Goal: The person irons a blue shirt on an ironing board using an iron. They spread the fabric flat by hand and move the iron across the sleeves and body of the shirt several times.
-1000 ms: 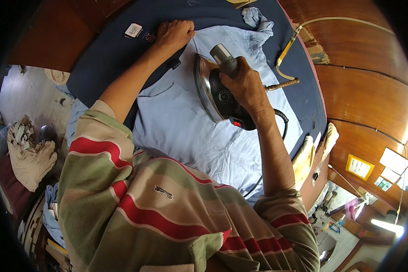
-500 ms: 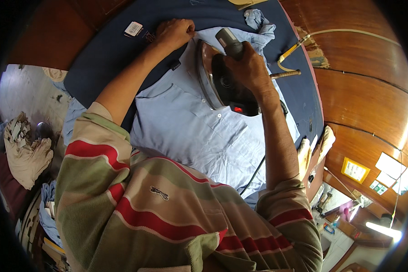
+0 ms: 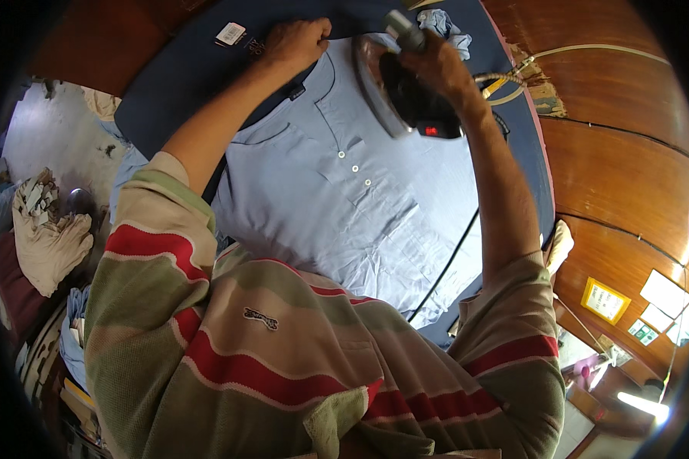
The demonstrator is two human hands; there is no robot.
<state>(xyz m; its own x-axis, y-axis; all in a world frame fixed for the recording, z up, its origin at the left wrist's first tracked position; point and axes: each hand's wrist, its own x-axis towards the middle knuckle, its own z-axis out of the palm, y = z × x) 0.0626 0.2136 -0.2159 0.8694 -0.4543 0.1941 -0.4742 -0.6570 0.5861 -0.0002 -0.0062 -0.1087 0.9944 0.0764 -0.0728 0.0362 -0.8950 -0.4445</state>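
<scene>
A light blue shirt (image 3: 283, 180) with white buttons lies spread on a dark blue padded ironing surface (image 3: 172, 80), its lower part creased. My right hand (image 3: 444, 69) is wrapped round the handle of a dark steam iron (image 3: 413, 96) with a metal soleplate edge and a small red display. The iron is over the shirt's upper right part; I cannot tell whether it touches the cloth. My left hand (image 3: 297, 44) is closed at the shirt's upper edge near the neckline, its fingertips partly hidden.
A black cord (image 3: 452, 260) crosses the shirt's right side. A pale hose (image 3: 589, 48) runs along the wooden panel to the right. A white tag (image 3: 230, 34) lies by my left hand. Bundled cloth (image 3: 50, 237) sits at the far left.
My right hand has moved the iron up and to the right, uncovering the button placket. My left hand has shifted slightly upward and stays closed at the shirt's edge.
</scene>
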